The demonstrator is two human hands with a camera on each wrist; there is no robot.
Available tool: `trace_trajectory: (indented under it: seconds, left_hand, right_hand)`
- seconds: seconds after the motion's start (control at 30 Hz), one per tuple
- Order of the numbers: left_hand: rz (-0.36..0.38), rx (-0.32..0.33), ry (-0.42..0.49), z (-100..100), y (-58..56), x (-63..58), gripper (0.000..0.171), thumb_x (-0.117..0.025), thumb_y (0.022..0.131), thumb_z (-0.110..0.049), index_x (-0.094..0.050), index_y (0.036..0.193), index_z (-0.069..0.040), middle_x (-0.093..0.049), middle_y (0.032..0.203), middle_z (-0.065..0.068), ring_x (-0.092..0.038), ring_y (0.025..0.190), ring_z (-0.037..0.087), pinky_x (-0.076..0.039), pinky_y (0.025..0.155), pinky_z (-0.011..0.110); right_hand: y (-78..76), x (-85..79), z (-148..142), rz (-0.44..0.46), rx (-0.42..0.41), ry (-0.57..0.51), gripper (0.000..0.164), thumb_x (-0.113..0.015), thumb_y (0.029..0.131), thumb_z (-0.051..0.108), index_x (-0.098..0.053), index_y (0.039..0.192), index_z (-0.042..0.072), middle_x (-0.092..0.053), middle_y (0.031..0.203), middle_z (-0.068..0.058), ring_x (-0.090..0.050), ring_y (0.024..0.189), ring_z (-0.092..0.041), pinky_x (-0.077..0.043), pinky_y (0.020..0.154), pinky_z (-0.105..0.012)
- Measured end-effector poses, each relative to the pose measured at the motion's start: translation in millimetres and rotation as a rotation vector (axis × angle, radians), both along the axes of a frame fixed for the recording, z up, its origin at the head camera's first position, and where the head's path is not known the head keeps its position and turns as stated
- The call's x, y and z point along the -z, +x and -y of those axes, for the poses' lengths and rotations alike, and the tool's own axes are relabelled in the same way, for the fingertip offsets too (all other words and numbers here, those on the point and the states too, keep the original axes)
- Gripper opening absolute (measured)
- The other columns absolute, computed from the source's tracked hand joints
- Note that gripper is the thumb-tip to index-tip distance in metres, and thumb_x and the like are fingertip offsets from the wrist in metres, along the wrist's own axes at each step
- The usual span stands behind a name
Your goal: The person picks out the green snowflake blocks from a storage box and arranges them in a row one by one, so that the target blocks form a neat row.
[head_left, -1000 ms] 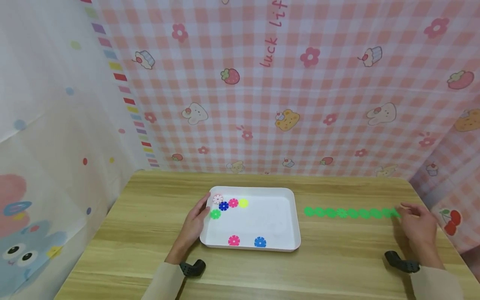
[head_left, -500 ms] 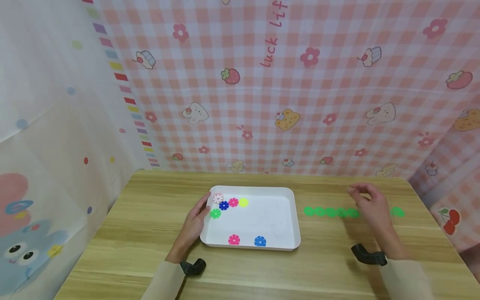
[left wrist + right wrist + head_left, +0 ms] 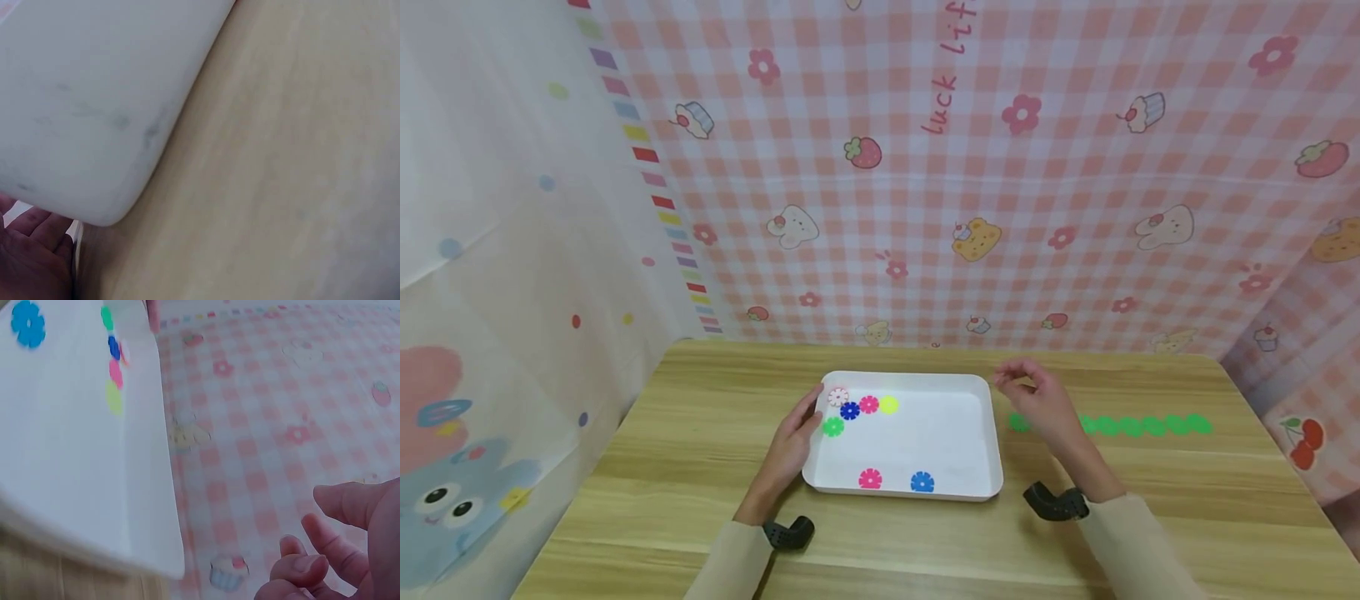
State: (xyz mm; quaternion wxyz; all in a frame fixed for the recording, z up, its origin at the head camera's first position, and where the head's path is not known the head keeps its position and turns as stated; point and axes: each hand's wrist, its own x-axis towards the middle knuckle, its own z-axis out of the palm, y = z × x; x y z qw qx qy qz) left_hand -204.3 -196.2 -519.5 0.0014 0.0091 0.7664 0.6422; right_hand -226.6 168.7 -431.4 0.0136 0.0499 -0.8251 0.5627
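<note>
My left hand point(image 3: 787, 442) grips the left side of a shallow white tray point(image 3: 936, 433), its thumb at the rim. Toward the tray's back left lie notched plastic discs: a pale pink one point(image 3: 838, 397), a dark blue one point(image 3: 850, 411), a pink one point(image 3: 868, 404), a yellow one point(image 3: 888, 405) and a green one point(image 3: 833, 427). Along its front side are another pink disc point(image 3: 870, 478) and a blue disc point(image 3: 922, 482). Just past the tray's back right corner hovers my right hand point(image 3: 1043, 408), holding nothing, thumb and fingertips apart in the right wrist view. It partly hides a row of green discs point(image 3: 1146, 426).
The wooden table point(image 3: 700, 433) meets a pink checked cloth point(image 3: 925, 275) hung behind it. A pale printed cloth point(image 3: 512, 275) hangs on the left. Black wrist mounts sit below both hands, the right one point(image 3: 1056, 502) above the table in front of the green row.
My right hand has swept left, from the far right end of the green row to the tray's back right corner. My left hand stays on the tray, and the discs lie as before.
</note>
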Motion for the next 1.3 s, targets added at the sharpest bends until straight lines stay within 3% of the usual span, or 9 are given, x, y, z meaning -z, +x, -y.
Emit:
trace_trajectory:
  seconds: [0.2, 0.43, 0.7, 0.93, 1.3]
  left_hand:
    - [-0.009, 0.005, -0.009, 1, -0.7, 0.6, 0.048, -0.035, 0.107, -0.011, -0.034, 0.155, -0.013, -0.025, 0.163, 0.008, -0.017, 0.151, 0.025, -0.012, 0.124, 0.046]
    - [0.008, 0.005, -0.020, 0, -0.4, 0.8, 0.048, -0.035, 0.107, -0.012, -0.033, 0.155, -0.014, -0.025, 0.163, 0.007, -0.017, 0.151, 0.025, -0.013, 0.124, 0.046]
    - [0.019, 0.002, -0.012, -1, -0.8, -0.1, 0.048, -0.035, 0.107, -0.014, -0.034, 0.155, -0.017, -0.025, 0.163, 0.005, -0.018, 0.151, 0.023, -0.013, 0.124, 0.045]
    - [0.001, 0.003, 0.003, -1, -0.8, 0.1, 0.048, -0.037, 0.107, -0.011, -0.036, 0.154, -0.013, -0.027, 0.162, 0.010, -0.020, 0.151, 0.026, -0.014, 0.123, 0.047]
    - [-0.032, 0.013, 0.015, -1, -0.3, -0.8, 0.049, -0.038, 0.106, -0.008, -0.035, 0.154, -0.010, -0.029, 0.161, 0.012, -0.021, 0.150, 0.028, -0.016, 0.123, 0.047]
  right_hand:
    - [-1.4, 7.1, 48, 0.036, -0.066, 0.052, 0.023, -0.065, 0.096, 0.023, -0.067, 0.112, 0.006, -0.062, 0.105, -0.009, -0.056, 0.084, -0.022, -0.047, 0.070, -0.028]
    - [0.7, 23.3, 93, 0.057, -0.140, 0.102, 0.019, -0.069, 0.093, 0.021, -0.069, 0.109, 0.010, -0.064, 0.095, -0.002, -0.055, 0.093, -0.018, -0.049, 0.080, -0.029]
    - [4.1, 35.3, 130, 0.195, -0.268, 0.146, 0.031, -0.069, 0.093, 0.028, -0.066, 0.119, 0.012, -0.063, 0.098, -0.002, -0.055, 0.086, -0.019, -0.046, 0.070, -0.029]
    - [4.6, 41.7, 161, 0.245, -0.357, 0.184, 0.037, -0.071, 0.091, 0.029, -0.065, 0.124, 0.013, -0.063, 0.099, -0.004, -0.056, 0.089, -0.020, -0.047, 0.075, -0.034]
    - [3.8, 52.5, 188, 0.282, -0.364, 0.190, 0.048, -0.074, 0.088, 0.025, -0.060, 0.133, 0.013, -0.060, 0.094, -0.003, -0.055, 0.080, -0.018, -0.045, 0.066, -0.029]
